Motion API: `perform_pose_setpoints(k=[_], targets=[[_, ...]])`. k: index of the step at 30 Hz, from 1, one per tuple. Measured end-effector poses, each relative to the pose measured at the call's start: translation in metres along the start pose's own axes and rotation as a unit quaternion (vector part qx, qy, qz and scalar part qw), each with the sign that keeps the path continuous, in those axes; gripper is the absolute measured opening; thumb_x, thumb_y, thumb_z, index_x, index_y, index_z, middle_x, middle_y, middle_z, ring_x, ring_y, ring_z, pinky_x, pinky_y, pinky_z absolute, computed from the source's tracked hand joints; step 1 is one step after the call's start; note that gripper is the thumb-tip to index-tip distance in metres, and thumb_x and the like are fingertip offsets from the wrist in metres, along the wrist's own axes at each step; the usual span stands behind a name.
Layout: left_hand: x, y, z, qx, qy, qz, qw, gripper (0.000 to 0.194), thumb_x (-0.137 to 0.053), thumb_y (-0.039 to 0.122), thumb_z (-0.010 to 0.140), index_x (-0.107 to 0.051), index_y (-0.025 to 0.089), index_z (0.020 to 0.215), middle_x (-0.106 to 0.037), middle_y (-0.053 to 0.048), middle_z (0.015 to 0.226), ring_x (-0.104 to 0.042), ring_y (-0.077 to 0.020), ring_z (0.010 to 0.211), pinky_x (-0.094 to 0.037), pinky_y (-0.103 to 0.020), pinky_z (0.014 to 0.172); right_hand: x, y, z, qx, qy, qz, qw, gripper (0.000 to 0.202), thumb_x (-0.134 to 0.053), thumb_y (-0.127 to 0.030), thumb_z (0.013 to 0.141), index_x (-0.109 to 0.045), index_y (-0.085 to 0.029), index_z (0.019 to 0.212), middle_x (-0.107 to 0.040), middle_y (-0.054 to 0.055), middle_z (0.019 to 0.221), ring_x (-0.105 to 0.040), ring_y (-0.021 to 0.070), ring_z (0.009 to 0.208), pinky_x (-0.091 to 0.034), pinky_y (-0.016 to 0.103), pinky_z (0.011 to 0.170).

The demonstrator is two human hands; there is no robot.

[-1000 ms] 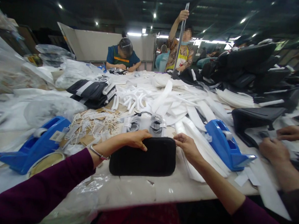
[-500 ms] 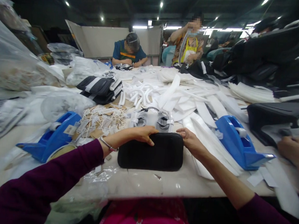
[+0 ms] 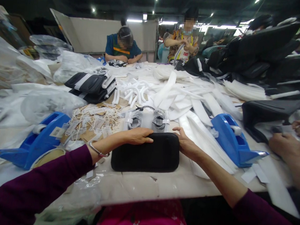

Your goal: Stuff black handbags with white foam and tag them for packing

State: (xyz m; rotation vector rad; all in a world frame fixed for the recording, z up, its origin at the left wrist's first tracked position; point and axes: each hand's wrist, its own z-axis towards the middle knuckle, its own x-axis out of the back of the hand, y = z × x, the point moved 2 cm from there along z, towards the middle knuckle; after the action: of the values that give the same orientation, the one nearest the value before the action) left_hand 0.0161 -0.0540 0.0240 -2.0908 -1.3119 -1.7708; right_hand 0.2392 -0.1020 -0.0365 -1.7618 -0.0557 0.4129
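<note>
One black flat case point(image 3: 145, 157), rectangular with rounded corners, at the near side of the tabletop point(image 3: 133, 189), between the two bare hands.

Left hand point(image 3: 137, 135): fingers grasping the upper edge of the case; silver bracelet point(image 3: 98, 151) at the wrist, purple sleeve behind. Right hand point(image 3: 187, 146): fingers grasping the upper right corner, partly hidden.

Two coiled cables point(image 3: 160, 120), banded in white, side by side just beyond the case.

Two blue tape dispensers point(image 3: 237, 142), one to each side, well apart.

One loose heap of string tags point(image 3: 94, 122), left of the cables, with brown card among them.

One stack of black folded cases point(image 3: 87, 85) with white bands, beyond the tags.

Assorted white foam strips point(image 3: 172, 90), spread over the middle and right; short white tubes point(image 3: 134, 94) beside them.

One co-worker's pair of hands point(image 3: 287, 144), far right, at a black item point(image 3: 269, 113).

Two people across the tabletop: one in a blue top point(image 3: 110, 48), head bowed; one in a patterned top point(image 3: 170, 42), holding a curved pale strip point(image 3: 178, 55).
</note>
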Motion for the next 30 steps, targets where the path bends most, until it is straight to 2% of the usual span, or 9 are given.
perform_pose_setpoints(k=[2,4,5,7,10,13,18,24,30], targets=[[-0.004,-0.001,0.000,0.009,0.017,0.022,1.000,0.026,-0.043,0.040,0.091,-0.054,0.017,0.097,-0.065,-0.006,0.099,-0.060,-0.0198,0.085,-0.042,-0.026,0.072,0.000,0.000,-0.002,0.003,0.024,-0.022,0.999,0.051,-0.068,-0.029,0.072,-0.035,-0.029,0.111,-0.053,-0.008,0.084,-0.042,0.0073,0.057,-0.032,0.020,0.050],[-0.009,-0.004,0.001,0.016,0.036,0.044,0.998,0.027,-0.041,0.041,0.092,-0.054,0.018,0.097,-0.065,-0.007,0.096,-0.061,-0.0209,0.084,-0.042,-0.027,0.071,-0.001,-0.004,-0.006,0.035,0.105,-0.103,0.988,0.038,-0.061,-0.026,0.076,-0.041,-0.026,0.108,-0.055,-0.003,0.089,-0.050,0.0114,0.067,-0.040,0.024,0.059],[-0.011,-0.006,0.001,0.018,0.047,0.052,0.997,0.027,-0.040,0.041,0.093,-0.054,0.018,0.098,-0.066,-0.007,0.095,-0.061,-0.0214,0.084,-0.042,-0.028,0.071,-0.004,-0.009,-0.009,0.073,0.160,-0.170,0.970,0.030,-0.058,-0.024,0.078,-0.045,-0.024,0.106,-0.056,0.000,0.093,-0.054,0.0143,0.075,-0.043,0.028,0.066],[-0.017,-0.009,0.002,0.020,0.069,0.061,0.996,0.027,-0.037,0.039,0.094,-0.054,0.018,0.101,-0.066,-0.007,0.094,-0.062,-0.0224,0.085,-0.043,-0.028,0.072,-0.018,-0.022,-0.016,0.179,0.241,-0.315,0.900,0.020,-0.050,-0.019,0.082,-0.051,-0.021,0.102,-0.057,0.005,0.101,-0.055,0.0200,0.094,-0.045,0.037,0.083],[-0.024,-0.014,0.005,0.022,0.098,0.068,0.993,0.029,-0.033,0.037,0.097,-0.052,0.019,0.109,-0.067,-0.007,0.094,-0.064,-0.0230,0.087,-0.045,-0.030,0.076,-0.056,-0.033,-0.019,0.291,0.185,-0.459,0.819,0.032,-0.039,-0.010,0.086,-0.052,-0.021,0.113,-0.058,0.008,0.111,-0.054,0.0223,0.108,-0.043,0.040,0.095],[-0.030,-0.019,0.007,0.028,0.123,0.065,0.990,0.032,-0.033,0.032,0.097,-0.047,0.018,0.122,-0.068,-0.009,0.102,-0.065,-0.0228,0.093,-0.046,-0.032,0.082,-0.093,-0.026,-0.005,0.301,0.116,-0.551,0.770,0.051,-0.035,-0.001,0.080,-0.043,-0.016,0.129,-0.058,0.012,0.117,-0.055,0.0242,0.109,-0.047,0.040,0.092],[-0.038,-0.025,0.012,0.050,0.140,0.088,0.985,0.039,-0.034,0.020,0.093,-0.038,0.011,0.130,-0.069,-0.014,0.100,-0.067,-0.0258,0.087,-0.049,-0.037,0.081,-0.109,0.005,0.029,0.256,0.168,-0.672,0.674,0.057,-0.037,0.001,0.077,-0.039,-0.003,0.134,-0.055,0.021,0.119,-0.053,0.0297,0.103,-0.047,0.042,0.086],[-0.044,-0.023,0.014,0.110,0.195,0.126,0.966,0.045,-0.032,0.007,0.086,-0.031,0.006,0.131,-0.069,-0.013,0.087,-0.068,-0.0274,0.080,-0.052,-0.039,0.073,-0.105,0.019,0.039,0.262,0.196,-0.694,0.641,0.045,-0.036,0.000,0.083,-0.045,-0.004,0.127,-0.058,0.018,0.114,-0.053,0.0264,0.094,-0.045,0.039,0.083],[-0.047,-0.015,0.012,0.149,0.219,0.101,0.959,0.032,-0.030,0.012,0.092,-0.042,0.011,0.121,-0.067,-0.011,0.093,-0.067,-0.0234,0.083,-0.051,-0.034,0.075,-0.112,0.017,0.046,0.235,0.183,-0.723,0.623,0.027,-0.040,-0.002,0.084,-0.061,-0.012,0.098,-0.061,0.009,0.082,-0.053,0.0243,0.076,-0.043,0.040,0.077]])
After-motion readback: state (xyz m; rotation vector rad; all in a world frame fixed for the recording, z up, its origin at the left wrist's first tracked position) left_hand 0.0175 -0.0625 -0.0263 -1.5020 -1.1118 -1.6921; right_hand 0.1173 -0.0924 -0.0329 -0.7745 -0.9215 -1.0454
